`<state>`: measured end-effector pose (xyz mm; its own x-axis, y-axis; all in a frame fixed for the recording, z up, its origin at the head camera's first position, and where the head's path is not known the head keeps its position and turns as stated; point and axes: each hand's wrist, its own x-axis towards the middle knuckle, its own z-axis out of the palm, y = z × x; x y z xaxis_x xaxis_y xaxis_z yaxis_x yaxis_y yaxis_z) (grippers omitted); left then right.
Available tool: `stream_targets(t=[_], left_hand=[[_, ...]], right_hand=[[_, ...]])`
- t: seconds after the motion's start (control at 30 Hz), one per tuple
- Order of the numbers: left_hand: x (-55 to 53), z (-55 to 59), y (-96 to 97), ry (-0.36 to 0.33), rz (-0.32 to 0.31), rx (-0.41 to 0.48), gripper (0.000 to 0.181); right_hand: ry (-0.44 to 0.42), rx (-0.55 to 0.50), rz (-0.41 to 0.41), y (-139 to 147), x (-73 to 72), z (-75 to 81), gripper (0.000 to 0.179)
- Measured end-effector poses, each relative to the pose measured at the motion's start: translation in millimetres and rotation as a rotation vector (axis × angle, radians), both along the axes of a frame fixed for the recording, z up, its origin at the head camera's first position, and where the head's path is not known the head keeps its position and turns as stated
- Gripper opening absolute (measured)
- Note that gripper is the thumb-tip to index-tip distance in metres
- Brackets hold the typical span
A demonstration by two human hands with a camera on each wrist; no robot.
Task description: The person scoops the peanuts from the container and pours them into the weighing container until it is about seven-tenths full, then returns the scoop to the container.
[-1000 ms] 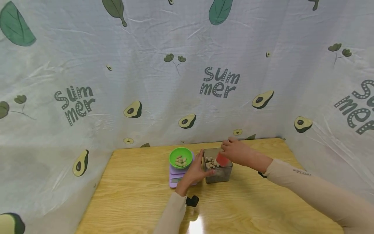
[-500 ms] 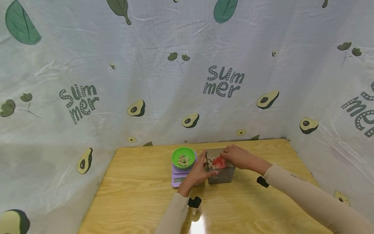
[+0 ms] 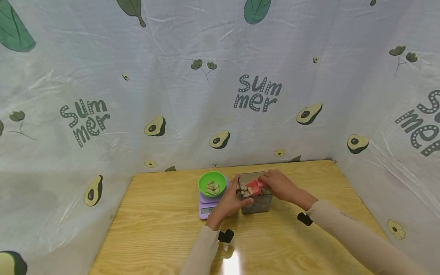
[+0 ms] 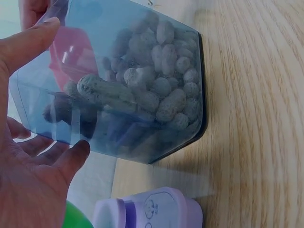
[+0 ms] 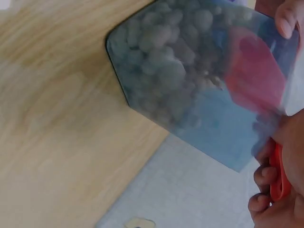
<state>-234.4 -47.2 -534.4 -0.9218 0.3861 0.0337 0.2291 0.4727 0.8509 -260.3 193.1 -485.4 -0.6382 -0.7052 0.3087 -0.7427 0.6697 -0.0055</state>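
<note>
A clear, smoky plastic container [image 3: 256, 205] holds peanuts in their shells [image 4: 164, 71]. My left hand [image 3: 226, 204] grips its near left corner, thumb on the near wall and fingers along the left side. In the head view my right hand [image 3: 280, 185] is at the container's right rim and holds a red scoop [image 3: 253, 187]. The right wrist view shows its fingers curled round the red handle [image 5: 280, 175]. The scoop's bowl is inside the container among the peanuts, its mouth tilted up and left. Whether peanuts lie in it is too small to tell.
Left of the container a lilac kitchen scale [image 3: 206, 211] carries a green bowl [image 3: 203, 181] with several peanuts. My left hand partly covers the scale. The wooden table [image 3: 161, 229] meets a white printed curtain [image 3: 185, 114] at its back and sides.
My right hand has come down toward the container's rim. The red scoop has swung from steep to flatter, its mouth turning up and left. My left hand keeps its grip on the container.
</note>
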Motion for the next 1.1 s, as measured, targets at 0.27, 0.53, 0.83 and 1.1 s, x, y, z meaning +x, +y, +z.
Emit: stream_targets(t=[0.27,0.53,0.83,1.1], left_hand=[[0.1,-0.6,-3.8,0.006,0.004,-0.005,0.111],[2.8,1.1,-0.8,0.021,0.0,-0.044,0.11],[3.9,-0.2,-1.9,-0.001,0.001,0.028,0.111],[4.8,0.7,-0.9,-0.001,0.018,-0.002,0.112]], right_hand=[[0.008,-0.138,0.002,2.2,0.4,-7.5,0.011],[0.046,-0.11,-0.035,-7.0,2.6,-12.5,0.016],[-0.089,-0.235,-0.022,-1.5,1.7,-11.8,0.015],[-0.198,-0.361,-0.128,14.0,9.5,-15.4,0.021]])
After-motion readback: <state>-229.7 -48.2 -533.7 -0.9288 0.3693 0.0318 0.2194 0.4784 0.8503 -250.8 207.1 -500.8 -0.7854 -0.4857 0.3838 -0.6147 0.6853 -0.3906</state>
